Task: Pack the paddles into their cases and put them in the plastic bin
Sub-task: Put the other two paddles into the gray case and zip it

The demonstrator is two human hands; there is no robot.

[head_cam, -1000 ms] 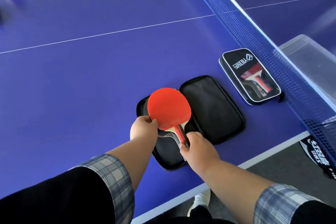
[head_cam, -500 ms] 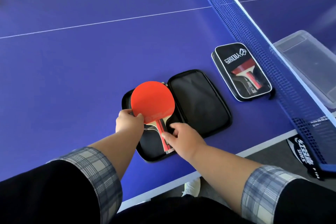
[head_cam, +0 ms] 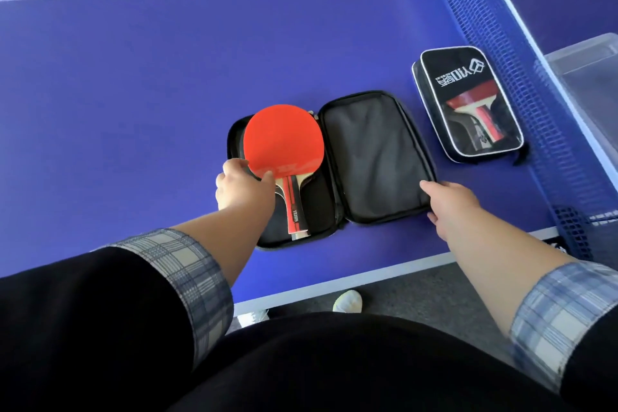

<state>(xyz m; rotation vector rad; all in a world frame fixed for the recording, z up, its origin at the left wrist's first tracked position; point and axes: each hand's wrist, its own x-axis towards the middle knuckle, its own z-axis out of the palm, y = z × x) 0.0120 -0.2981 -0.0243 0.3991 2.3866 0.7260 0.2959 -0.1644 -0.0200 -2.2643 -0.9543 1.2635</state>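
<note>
A black zip case (head_cam: 374, 157) lies open flat on the blue table. A red paddle (head_cam: 282, 142) rests in its left half, on top of another paddle whose black edge shows beneath. My left hand (head_cam: 242, 187) pinches the red blade's lower left edge. My right hand (head_cam: 449, 204) grips the near right corner of the case's empty right half. A second case (head_cam: 466, 104), closed, with a paddle visible through its clear window, lies to the right by the net. The clear plastic bin (head_cam: 588, 67) stands beyond the net at the right edge.
The blue net (head_cam: 521, 53) runs diagonally between the cases and the bin. The table's white front edge (head_cam: 334, 284) is close to my body. Below it are grey floor and a white shoe (head_cam: 347, 300).
My right hand let go of the paddle handle and moved right to the corner of the case's empty half. The paddle now lies flatter in the left half.
</note>
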